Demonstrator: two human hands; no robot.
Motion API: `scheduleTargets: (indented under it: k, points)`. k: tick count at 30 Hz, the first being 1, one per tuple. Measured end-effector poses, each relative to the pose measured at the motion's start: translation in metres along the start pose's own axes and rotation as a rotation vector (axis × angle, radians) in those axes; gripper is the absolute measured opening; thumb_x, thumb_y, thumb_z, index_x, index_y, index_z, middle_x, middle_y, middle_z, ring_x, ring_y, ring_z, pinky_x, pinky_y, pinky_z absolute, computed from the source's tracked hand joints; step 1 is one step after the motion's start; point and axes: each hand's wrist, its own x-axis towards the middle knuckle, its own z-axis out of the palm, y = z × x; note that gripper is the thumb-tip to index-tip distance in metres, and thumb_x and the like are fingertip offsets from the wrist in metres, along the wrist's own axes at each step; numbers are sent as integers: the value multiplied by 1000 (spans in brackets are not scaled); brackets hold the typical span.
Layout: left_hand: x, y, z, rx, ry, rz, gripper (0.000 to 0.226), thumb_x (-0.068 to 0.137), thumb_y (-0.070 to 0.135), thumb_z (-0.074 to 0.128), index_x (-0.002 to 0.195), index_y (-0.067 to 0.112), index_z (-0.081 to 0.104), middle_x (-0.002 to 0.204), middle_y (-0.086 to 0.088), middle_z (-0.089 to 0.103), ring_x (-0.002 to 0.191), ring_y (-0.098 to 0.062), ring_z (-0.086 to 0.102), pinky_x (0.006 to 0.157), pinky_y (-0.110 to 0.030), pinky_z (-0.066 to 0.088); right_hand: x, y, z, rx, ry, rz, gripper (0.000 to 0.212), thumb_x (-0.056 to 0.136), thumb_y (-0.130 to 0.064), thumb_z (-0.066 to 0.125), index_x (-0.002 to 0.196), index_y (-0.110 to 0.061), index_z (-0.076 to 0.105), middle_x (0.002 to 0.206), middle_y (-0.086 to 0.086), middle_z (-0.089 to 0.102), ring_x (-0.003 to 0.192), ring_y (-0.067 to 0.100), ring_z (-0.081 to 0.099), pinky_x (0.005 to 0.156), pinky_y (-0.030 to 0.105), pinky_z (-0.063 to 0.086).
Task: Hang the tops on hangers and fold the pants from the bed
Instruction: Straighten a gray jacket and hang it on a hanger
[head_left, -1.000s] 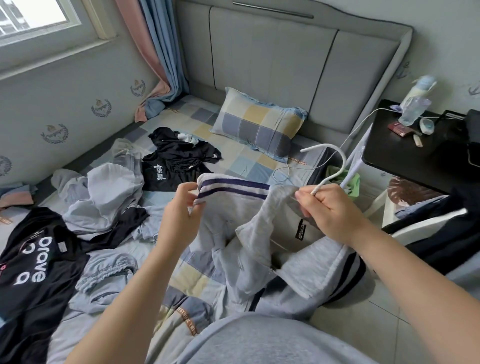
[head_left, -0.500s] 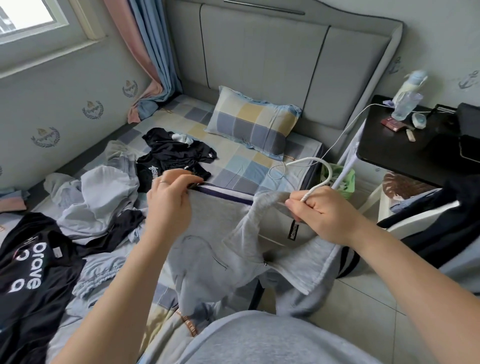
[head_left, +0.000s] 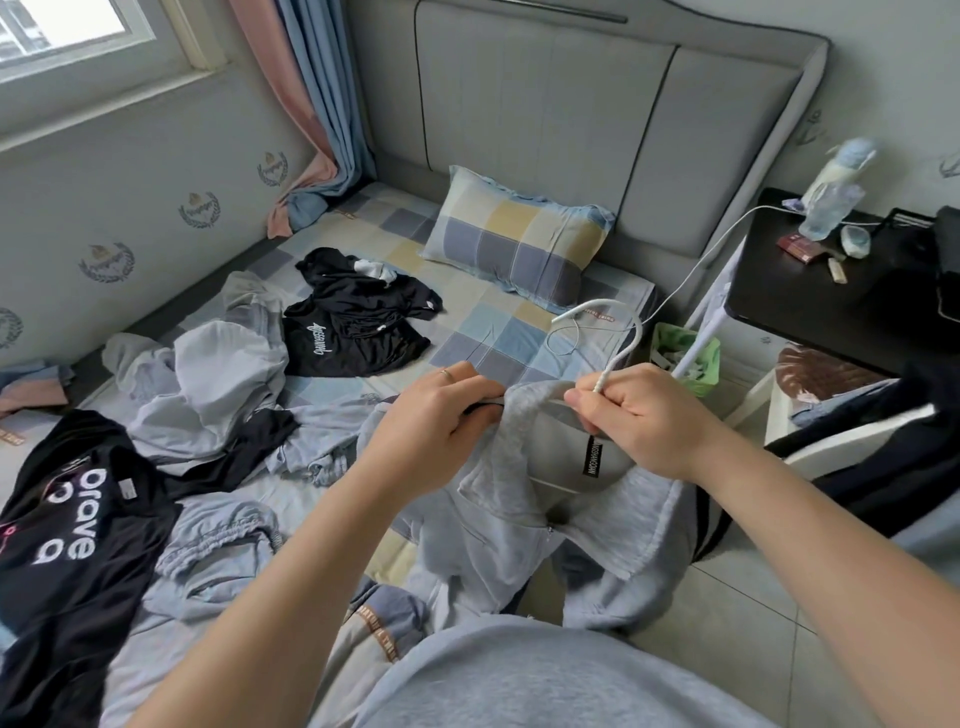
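Bed (head_left: 493, 332) with checked sheet fills left and centre; padded grey headboard (head_left: 571, 130) stands behind it.

Grey hooded top (head_left: 493, 525) held up over near right edge of bed, front part open, lower part slumping onto sheet and over bedside. Black neck label shows inside collar.

Black T-shirt (head_left: 67, 545) with white "brave" lettering lies flat at near left. Heap of pale grey-blue garments (head_left: 228, 364) sits beyond it, touching crumpled black top (head_left: 353, 332) at mid-bed. Which of the pale pieces are pants, cannot tell.

Checked pillow (head_left: 514, 239) leans against headboard. Black side table (head_left: 810, 312) stands to the right, small items and a bottle on it.

Left hand (head_left: 436, 421): fingers curled, gripping top's edge just left of collar; ring on one finger.

Right hand (head_left: 649, 421): fingers curled, thumb and forefinger pinching neck of white hanger (head_left: 622, 351) at collar. Hook stands up above knuckles; hanger's arms hidden in the fabric.
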Motion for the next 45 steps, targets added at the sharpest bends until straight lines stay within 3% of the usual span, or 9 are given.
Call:
scheduleTargets:
  k: [5, 11, 14, 17, 21, 27, 32, 37, 45]
  points:
    - [1, 3, -2, -69, 104, -107, 20, 91, 28, 50, 90, 21, 68, 82, 15, 59, 82, -11, 54, 82, -40, 38, 3, 1, -1, -3, 104, -42, 43, 97, -46, 57, 71, -12, 63, 64, 1, 55, 62, 15, 52, 62, 32, 44]
    - [0, -17, -27, -199, 257, -210, 14, 94, 15, 58, 89, 25, 68, 83, 6, 64, 81, -15, 59, 80, -49, 49, -18, 40, -17, 91, 127, 132, 54, 84, -54, 70, 130, -29, 54, 127, -9, 59, 123, 2, 52, 107, 29, 39]
    - [-2, -23, -44, -281, 299, -243, 28, 96, 3, 59, 89, 28, 69, 83, 10, 66, 75, -10, 58, 65, -28, 46, -31, 64, -21, 219, -24, 346, 58, 74, -63, 74, 118, -26, 66, 112, 1, 70, 109, 18, 65, 103, 47, 49]
    - [-4, -29, -48, -292, 310, -258, 26, 98, 6, 59, 96, 28, 71, 92, 2, 69, 83, -19, 62, 69, -38, 48, -35, 77, -23, 157, 30, 392, 74, 68, -79, 65, 92, -9, 69, 90, 20, 66, 82, 34, 61, 84, 47, 51]
    - [-7, -31, -49, -287, 338, -273, 45, 98, 8, 60, 92, 51, 68, 97, 9, 69, 93, -11, 62, 77, -29, 49, -30, 74, -20, 123, 140, 375, 32, 91, -34, 69, 79, -4, 63, 66, 9, 50, 65, 16, 44, 67, 35, 35]
    - [-12, -36, -52, -441, 405, -327, 51, 98, 6, 59, 89, 54, 73, 81, 12, 71, 69, -10, 56, 60, -19, 43, -23, 64, -14, 331, 342, 308, 6, 95, -20, 66, 98, -16, 63, 89, 15, 70, 76, 27, 59, 74, 36, 47]
    - [-10, -38, -58, -568, 460, -338, 41, 97, 5, 61, 89, 42, 78, 80, -10, 67, 71, -26, 48, 62, -38, 37, -25, 70, 0, 413, 104, 461, 25, 90, -20, 72, 112, -27, 64, 106, -13, 71, 101, 3, 66, 85, 23, 51]
    - [-6, -40, -59, -474, 425, -380, 34, 99, 11, 60, 91, 41, 74, 63, 17, 60, 46, -2, 39, 43, -14, 30, -22, 87, 7, 327, 301, 523, 20, 88, -11, 73, 106, -9, 63, 99, 4, 72, 94, 21, 68, 80, 34, 55]
    - [-14, -51, -68, -344, 345, -359, 54, 99, 9, 58, 85, 61, 69, 89, 16, 69, 77, -3, 57, 66, -26, 42, -17, 81, -43, 486, 518, 400, 22, 102, -17, 55, 85, -19, 69, 77, -6, 71, 73, 6, 63, 71, 21, 52]
